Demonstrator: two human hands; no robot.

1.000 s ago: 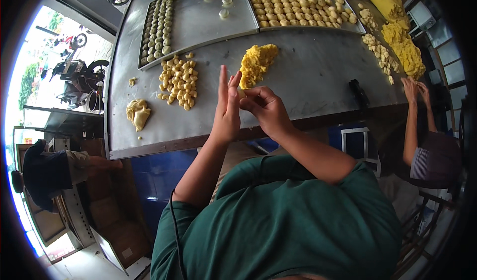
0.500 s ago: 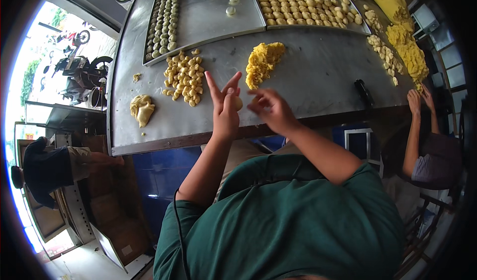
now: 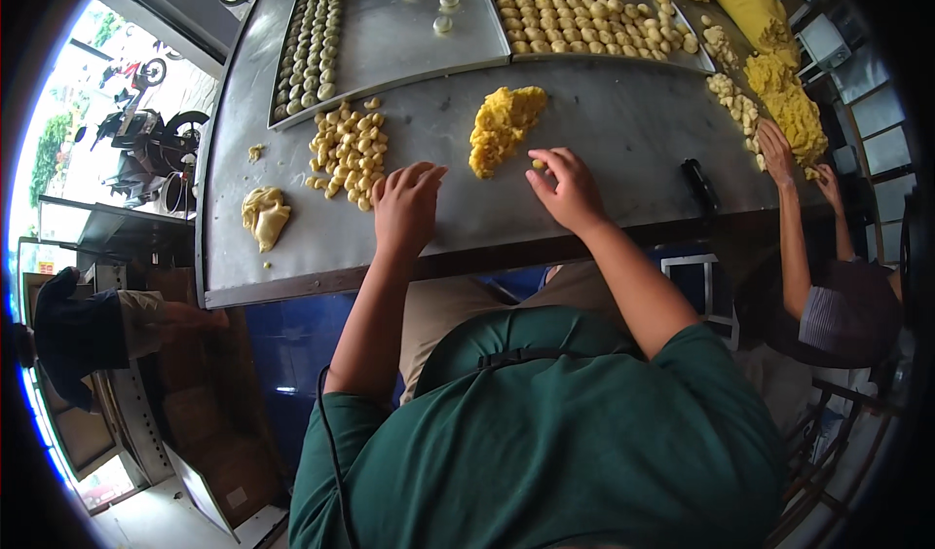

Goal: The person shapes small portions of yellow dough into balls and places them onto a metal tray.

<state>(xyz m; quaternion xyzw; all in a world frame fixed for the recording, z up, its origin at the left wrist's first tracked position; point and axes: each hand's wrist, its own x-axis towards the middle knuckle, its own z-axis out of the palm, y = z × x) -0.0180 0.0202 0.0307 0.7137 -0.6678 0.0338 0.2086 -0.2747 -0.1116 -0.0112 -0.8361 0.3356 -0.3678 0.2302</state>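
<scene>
Left hand (image 3: pixel 407 201) now parted from right hand (image 3: pixel 567 190), so working separately | left: fingers curled beside dough pieces (image 3: pixel 349 151) (contents hidden, cannot tell) | right: pinching yellow lump (image 3: pixel 539 164) near crumbly yellow mound (image 3: pixel 506 125)

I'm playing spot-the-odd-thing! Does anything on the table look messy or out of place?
Yes, the black object near the metal table's front edge, beyond the right hand: it lies among food but doesn't look like food. I can't tell what it is. Also, a tiny crumb sits apart from the pale dough lump.
</scene>
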